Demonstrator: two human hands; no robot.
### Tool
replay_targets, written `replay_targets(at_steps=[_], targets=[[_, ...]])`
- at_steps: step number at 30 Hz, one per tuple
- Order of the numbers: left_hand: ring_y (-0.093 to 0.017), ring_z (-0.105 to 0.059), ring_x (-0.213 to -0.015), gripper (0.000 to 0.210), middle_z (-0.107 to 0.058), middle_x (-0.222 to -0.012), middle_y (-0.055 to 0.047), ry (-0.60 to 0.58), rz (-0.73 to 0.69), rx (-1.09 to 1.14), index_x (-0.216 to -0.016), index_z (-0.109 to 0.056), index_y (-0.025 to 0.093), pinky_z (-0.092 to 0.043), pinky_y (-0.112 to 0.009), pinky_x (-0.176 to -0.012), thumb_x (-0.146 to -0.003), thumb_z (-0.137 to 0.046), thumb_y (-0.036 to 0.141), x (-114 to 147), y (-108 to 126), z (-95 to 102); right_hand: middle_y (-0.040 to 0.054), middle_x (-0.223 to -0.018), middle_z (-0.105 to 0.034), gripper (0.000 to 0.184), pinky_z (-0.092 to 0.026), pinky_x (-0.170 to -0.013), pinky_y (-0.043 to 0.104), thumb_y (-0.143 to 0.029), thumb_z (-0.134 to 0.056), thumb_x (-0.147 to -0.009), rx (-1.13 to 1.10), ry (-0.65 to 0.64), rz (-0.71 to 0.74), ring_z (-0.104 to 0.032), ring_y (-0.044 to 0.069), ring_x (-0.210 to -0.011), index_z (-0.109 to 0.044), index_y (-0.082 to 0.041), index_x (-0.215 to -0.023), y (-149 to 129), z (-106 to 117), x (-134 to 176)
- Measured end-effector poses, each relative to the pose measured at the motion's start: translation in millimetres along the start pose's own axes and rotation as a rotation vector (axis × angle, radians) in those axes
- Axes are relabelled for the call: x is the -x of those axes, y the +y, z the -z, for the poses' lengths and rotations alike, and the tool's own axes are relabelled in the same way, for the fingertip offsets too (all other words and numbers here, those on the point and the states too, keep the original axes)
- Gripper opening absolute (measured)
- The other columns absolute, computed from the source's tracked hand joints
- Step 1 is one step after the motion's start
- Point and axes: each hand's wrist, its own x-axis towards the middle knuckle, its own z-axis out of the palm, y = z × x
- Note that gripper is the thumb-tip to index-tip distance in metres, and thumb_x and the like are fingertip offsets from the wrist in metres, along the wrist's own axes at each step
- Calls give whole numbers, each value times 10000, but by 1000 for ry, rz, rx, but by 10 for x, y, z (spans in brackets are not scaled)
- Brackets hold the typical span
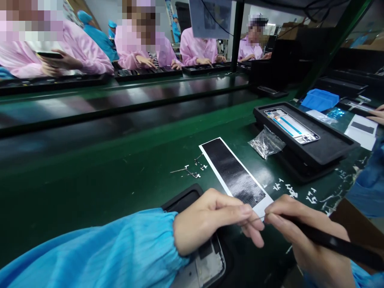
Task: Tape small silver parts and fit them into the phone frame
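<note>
My right hand [315,236] is closed around black tweezers [330,240], their tips pointing left toward my other hand. My left hand [216,220] is pinched, thumb against fingers; a thin dark line shows near its fingertips, too small to name. Both hands meet over the near end of a white sheet with black adhesive strips [234,170]. Under my left wrist, partly hidden, lies a silver phone frame [210,264] in a black tray [192,195]. Small flex cables [192,172] lie left of the sheet.
A black tray [333,150] at right bears another phone frame [292,126], with a plastic bag of small parts [267,143] beside it. White scraps [292,190] dot the green bench. A blue bin [320,100] stands behind. Several people in pink work across the line.
</note>
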Motion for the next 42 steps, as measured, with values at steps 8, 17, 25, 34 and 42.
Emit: replay_targets(at_steps=[8,17,25,34,42], targets=[[-91,-489,-540,141,-590,-553,24,21,175,15,-677,-677,146,-395,-206,-595,-741,-608,251,-98,-22,9,-49,-716,-611,258,-461,-528,169,-209,-614,-820,120,-144,74,-568,97,-565,-600,-338,-1043,48,139,27],[-161,-534,-681,195,-630,-666,-4,195,-201,-1008,-726,-651,170,-393,-305,-674,-839,-496,138,-270,-305,-63,-8,-880,-589,119,-448,-693,191,-183,-477,-900,351,-27,-13,-587,115,-801,-573,-246,-870,211,257,4],[-171,-568,-657,301,-626,-686,-42,241,-574,-1172,-728,-567,164,-471,-324,-717,-856,-307,87,-216,-507,-130,-31,-841,-675,153,-485,-767,234,-415,-679,-741,258,207,-449,-616,166,-849,-680,-265,-774,329,198,135],[-175,-638,-903,436,-715,-934,-86,139,-623,-1330,-808,-638,137,-460,-303,-920,-934,-224,88,-62,-484,-131,-15,-757,-688,110,-520,-639,226,-349,-687,-724,111,195,-552,-645,163,-734,-695,-239,-721,269,-2,168],[-197,-648,-862,490,-718,-912,-97,123,-642,-1368,-790,-656,134,-437,-370,-960,-924,-190,68,-84,-509,-124,-40,-742,-681,60,-498,-578,213,-326,-697,-710,115,241,-513,-627,134,-656,-701,-266,-716,296,-29,193]])
